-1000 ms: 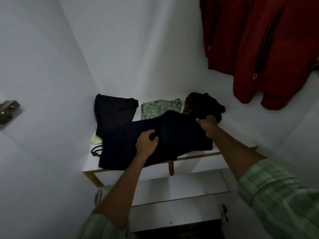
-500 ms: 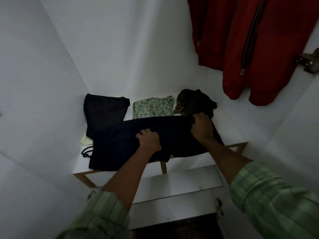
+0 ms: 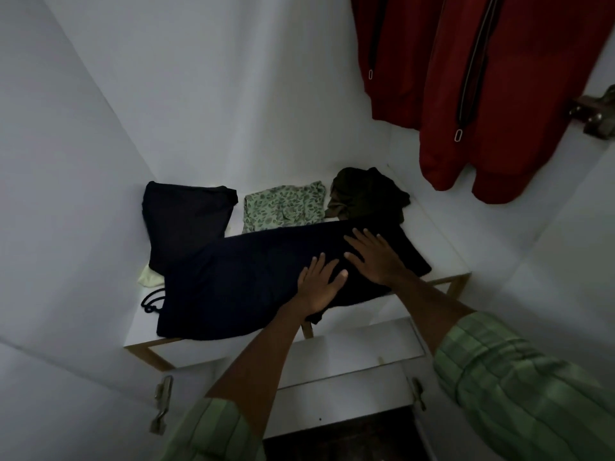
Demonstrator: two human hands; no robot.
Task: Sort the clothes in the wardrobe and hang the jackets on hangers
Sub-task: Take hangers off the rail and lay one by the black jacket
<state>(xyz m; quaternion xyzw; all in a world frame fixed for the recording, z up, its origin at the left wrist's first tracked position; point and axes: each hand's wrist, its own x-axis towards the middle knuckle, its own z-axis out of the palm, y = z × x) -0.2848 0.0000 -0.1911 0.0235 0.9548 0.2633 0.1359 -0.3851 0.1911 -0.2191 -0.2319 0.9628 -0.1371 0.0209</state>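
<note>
Where the white wardrobe shelf (image 3: 442, 241) meets the back wall, two red zip jackets (image 3: 506, 94) hang at upper right, clear of everything below. A long dark navy garment (image 3: 246, 281) lies across the front of the shelf, its near edge drooping over the wooden lip. Behind it sit a folded black garment (image 3: 186, 221) at left, a green leaf-print cloth (image 3: 283, 206) in the middle and a crumpled olive garment (image 3: 366, 194) at right. The left hand (image 3: 321, 284) and right hand (image 3: 374, 256) lie side by side on the navy garment, each grip fully spread, fingers straight and pressing flat, grasping nothing. A black cord (image 3: 151, 299) and a pale cloth (image 3: 149, 277) peek out at its left edge.
</note>
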